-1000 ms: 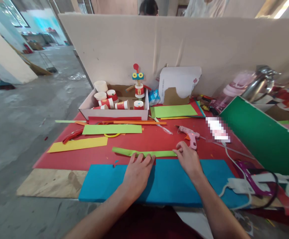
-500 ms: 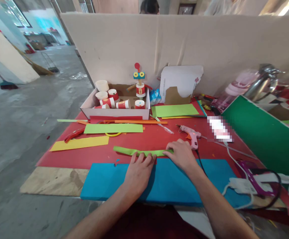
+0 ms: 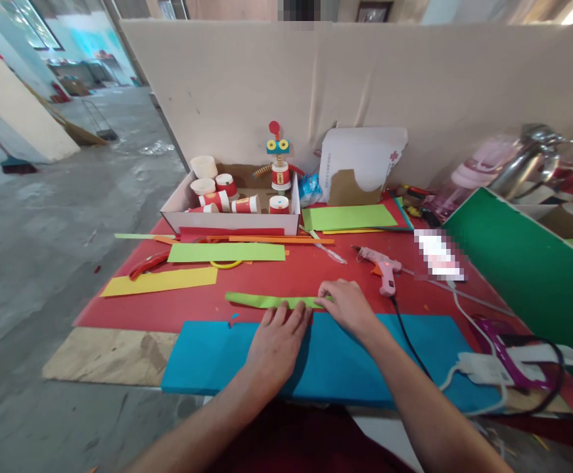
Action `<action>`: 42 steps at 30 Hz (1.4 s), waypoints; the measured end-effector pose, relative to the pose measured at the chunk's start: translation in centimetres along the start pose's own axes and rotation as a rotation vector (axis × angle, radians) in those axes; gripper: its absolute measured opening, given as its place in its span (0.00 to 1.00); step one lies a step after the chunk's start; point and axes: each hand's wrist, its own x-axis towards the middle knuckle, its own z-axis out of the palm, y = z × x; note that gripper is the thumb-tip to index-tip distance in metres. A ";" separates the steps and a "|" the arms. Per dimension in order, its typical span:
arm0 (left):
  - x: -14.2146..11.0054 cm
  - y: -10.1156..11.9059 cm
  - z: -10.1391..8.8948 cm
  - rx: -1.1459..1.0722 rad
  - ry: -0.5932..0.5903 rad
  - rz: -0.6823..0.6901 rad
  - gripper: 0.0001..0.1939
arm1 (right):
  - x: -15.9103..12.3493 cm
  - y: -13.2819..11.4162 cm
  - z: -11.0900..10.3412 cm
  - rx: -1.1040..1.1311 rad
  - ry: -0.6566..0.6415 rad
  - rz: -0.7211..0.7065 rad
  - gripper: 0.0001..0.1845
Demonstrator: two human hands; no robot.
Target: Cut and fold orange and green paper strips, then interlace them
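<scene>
Head view: Narrow green strip lies crosswise under two hands

The green strip (image 3: 254, 301) lies on the red table cover (image 3: 267, 279), just beyond the far edge of the blue board (image 3: 336, 368). Its long axis runs left to right, roughly parallel to that edge. One end points left and is free; the other points right and ends at the right hand (image 3: 350, 305). The strip bows slightly, its free end sitting a little higher in view than its middle.

The left hand (image 3: 276, 341) is palm down, fingers slightly spread, with its fingertips on the strip's middle. The right hand has thumb and forefinger pinching the strip near its right end.

Counted around the hands: one pink glue gun (image 3: 386, 268), its nozzle towards the left; one wider pale green strip (image 3: 227, 252), also lying left to right; and one yellow strip (image 3: 161, 281), slanting slightly. Behind them, one open box (image 3: 247, 222) shows seven paper cups, two white and five red-and-white, plus one figure (image 3: 280, 174) with a cup body. How many orange strips (image 3: 291, 240) overlap in front of the box, I cannot tell.
</scene>
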 end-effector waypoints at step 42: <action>0.4 -0.1 -1.1 -0.045 -0.096 -0.035 0.27 | -6.8 0.9 5.1 -0.187 0.153 -0.364 0.39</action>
